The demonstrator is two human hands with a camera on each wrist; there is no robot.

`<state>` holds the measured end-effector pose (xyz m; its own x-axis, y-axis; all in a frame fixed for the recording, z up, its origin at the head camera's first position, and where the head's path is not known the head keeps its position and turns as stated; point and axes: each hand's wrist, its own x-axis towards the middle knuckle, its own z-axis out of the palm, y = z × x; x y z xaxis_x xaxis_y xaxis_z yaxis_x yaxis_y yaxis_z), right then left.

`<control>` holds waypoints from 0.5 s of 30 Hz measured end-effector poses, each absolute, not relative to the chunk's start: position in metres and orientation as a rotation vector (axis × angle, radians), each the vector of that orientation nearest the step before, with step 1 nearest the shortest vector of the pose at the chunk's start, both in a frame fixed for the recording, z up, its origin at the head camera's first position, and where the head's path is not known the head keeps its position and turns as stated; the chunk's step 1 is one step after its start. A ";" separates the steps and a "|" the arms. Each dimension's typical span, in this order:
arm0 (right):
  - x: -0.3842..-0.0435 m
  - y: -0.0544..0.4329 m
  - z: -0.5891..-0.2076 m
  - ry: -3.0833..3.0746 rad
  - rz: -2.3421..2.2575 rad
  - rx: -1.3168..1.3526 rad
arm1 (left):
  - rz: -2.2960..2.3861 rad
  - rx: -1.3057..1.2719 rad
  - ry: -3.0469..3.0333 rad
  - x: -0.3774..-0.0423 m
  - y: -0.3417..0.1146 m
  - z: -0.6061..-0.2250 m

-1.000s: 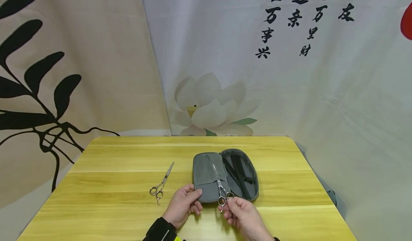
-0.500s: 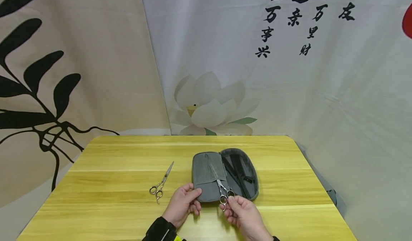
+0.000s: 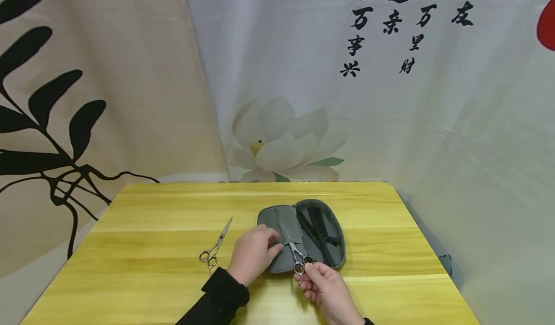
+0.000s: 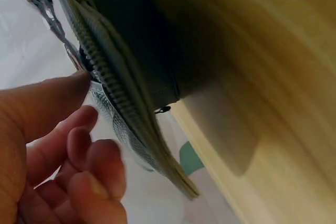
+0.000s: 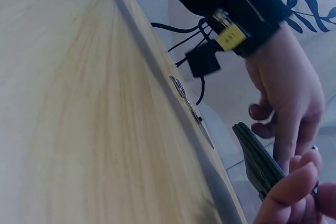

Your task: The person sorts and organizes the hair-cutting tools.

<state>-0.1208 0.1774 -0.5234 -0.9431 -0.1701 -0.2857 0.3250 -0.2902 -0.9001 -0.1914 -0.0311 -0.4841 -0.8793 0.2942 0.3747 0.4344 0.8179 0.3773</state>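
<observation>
A grey zippered case [image 3: 281, 265] lies unfolded on the table, with a pocket [image 3: 277, 219] on its left half. Steel hairdressing scissors [image 3: 293, 249] sit blade-first in that pocket, and their finger rings stick out toward me. My right hand [image 3: 328, 286] pinches one ring between thumb and fingers. Over the case's left half hangs my left hand [image 3: 255, 253], its fingers loosely bent. In the left wrist view its thumb [image 4: 58, 98] meets the pocket's edge beside the scissors, while the other fingers hold nothing. A second pair of scissors [image 3: 220, 241] lies left of the case.
Black tools [image 3: 320, 226], their exact kind unclear, fill the case's right half. The wooden table [image 3: 151, 257] has its far edge against a printed cloth backdrop [image 3: 277, 74].
My left hand has left the case's lower-left corner and moved up onto the pocket side. My right hand stays at the scissors' rings, which shifted only slightly.
</observation>
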 end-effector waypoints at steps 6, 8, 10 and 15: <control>-0.119 0.175 -0.525 1.666 -2.287 0.187 | -0.349 -0.674 -2.650 -0.199 -0.016 -0.485; -0.119 0.174 -0.526 1.672 -2.291 0.189 | -0.283 -0.701 -2.602 -0.200 -0.012 -0.487; -0.119 0.173 -0.527 1.682 -2.297 0.195 | -0.248 -0.718 -2.560 -0.201 -0.010 -0.490; -0.118 0.172 -0.528 1.719 -2.300 0.212 | -0.250 -0.752 -2.503 -0.202 -0.007 -0.493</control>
<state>-0.1184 0.1719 -0.5284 -0.9552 -0.1203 -0.2704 0.2934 -0.2649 -0.9185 -0.2024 -0.0066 -0.4927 -0.7164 0.4635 0.5215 0.5576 0.8296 0.0287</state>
